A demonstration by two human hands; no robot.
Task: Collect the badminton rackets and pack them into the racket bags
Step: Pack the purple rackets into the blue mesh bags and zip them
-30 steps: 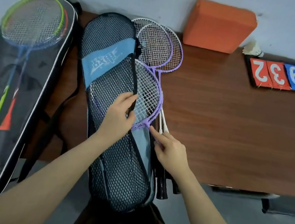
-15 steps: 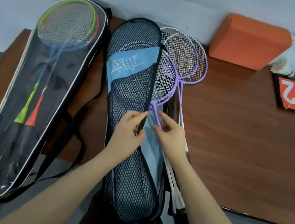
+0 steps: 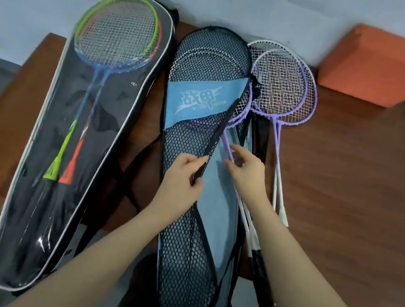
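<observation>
**Purple racket sliding deeper into the mesh bag**

The person's left hand (image 3: 183, 177) is pinching the black zipper edge of the mesh racket bag (image 3: 203, 94), its grip clamped on that edge and holding the flap up. The right hand (image 3: 245, 170) is resting its fingers on the shaft of a purple racket (image 3: 225, 145), the grip closing loosely around it. Compared with a second ago, the racket head is now lying well up under the mesh, where it was sitting beside the opening; judging by this, the insertion is nearly finishing and the next racket is coming due.

Counting: two bags are lying on the desk (image 3: 353, 180). The clear-fronted bag (image 3: 32, 204) on the left is holding two rackets. At least one purple racket is showing inside the mesh bag, and two loose purple rackets (image 3: 286, 87) are waiting just beside it.
</observation>
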